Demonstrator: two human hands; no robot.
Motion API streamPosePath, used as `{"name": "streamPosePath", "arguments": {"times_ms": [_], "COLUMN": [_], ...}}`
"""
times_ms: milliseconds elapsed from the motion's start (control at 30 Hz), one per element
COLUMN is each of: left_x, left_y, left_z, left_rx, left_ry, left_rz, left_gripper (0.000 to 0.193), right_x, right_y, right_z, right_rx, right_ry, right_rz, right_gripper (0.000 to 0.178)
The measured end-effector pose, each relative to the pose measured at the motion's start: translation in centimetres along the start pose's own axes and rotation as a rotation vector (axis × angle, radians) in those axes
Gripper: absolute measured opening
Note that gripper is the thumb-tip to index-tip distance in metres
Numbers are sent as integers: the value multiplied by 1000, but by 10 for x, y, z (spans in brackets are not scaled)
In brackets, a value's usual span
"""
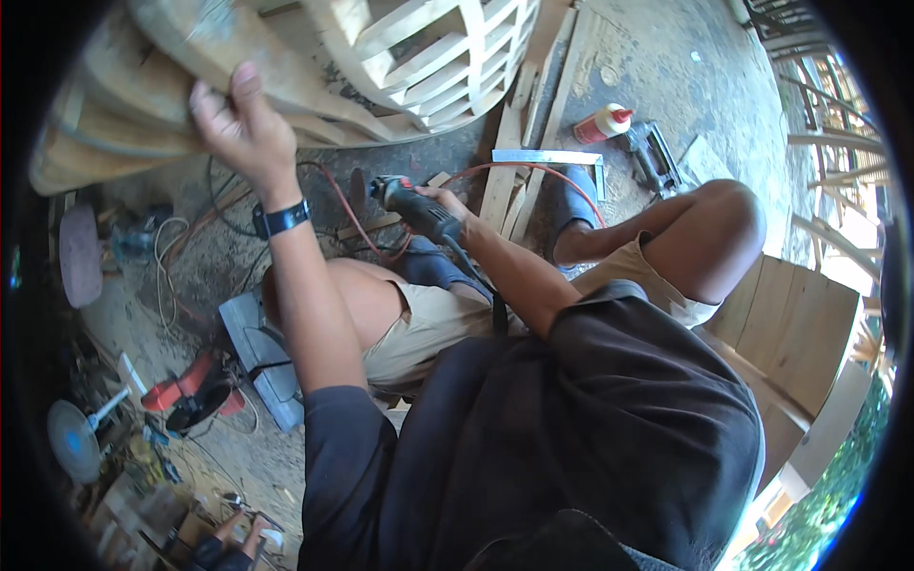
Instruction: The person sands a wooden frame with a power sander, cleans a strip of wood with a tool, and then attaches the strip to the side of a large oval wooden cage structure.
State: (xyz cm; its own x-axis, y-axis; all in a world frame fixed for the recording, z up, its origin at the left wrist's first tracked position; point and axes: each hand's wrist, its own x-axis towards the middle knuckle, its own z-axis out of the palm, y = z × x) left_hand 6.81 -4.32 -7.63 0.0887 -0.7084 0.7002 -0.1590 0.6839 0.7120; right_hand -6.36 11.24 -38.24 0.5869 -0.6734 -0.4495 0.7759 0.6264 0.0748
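gripping an angle grinder (430, 215), right hand (452, 202) wrapped around its body, the tool near a curved wooden frame (217, 52), left hand (249, 135) half-spread against that frame, red-capped bottle (600, 126) farther off

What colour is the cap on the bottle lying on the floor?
The cap is red; it shows best in the head view, the only one.

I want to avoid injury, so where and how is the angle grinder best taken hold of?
Probably around the dark middle of the angle grinder, coming from its right side, where the right hand holds it. The long, narrow body suits wrapped fingers; the thin brown disc is at the left end, the cord at the opposite one.
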Motion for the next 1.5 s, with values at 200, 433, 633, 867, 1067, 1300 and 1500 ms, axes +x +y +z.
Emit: {"name": "streamPosePath", "arguments": {"times_ms": [200, 433, 633, 867, 1067, 1300, 1500], "left_x": [2, 0, 0, -4, -13, 13, 23], "left_y": [-2, -18, -17, -8, 2, 45, 79], "left_z": [20, 7, 34, 41, 46, 49, 65], "left_rx": [-58, 95, -184, -89, 15, 123, 830], "left_ry": [88, 70, 23, 161, 185, 82, -63], "left_rz": [104, 83, 4, -98, -267, 227, 180], "left_gripper": [41, 45, 57, 67, 69, 91, 105], "right_x": [13, -48, -74, -90, -115, -126, -117], "right_y": [-27, -42, -32, -19, -40, -81, -102], "right_z": [-31, -8, -26, -8, 45, 34, 43], "right_rx": [-137, -865, -1507, -1875, -1635, -1245, -750], "right_ry": [167, 482, 704, 867, 822, 876, 797], "right_rz": [-43, 99, -55, -307, -578, -771, -845], "right_gripper": [36, 55, 69, 57, 39, 45, 32]}}
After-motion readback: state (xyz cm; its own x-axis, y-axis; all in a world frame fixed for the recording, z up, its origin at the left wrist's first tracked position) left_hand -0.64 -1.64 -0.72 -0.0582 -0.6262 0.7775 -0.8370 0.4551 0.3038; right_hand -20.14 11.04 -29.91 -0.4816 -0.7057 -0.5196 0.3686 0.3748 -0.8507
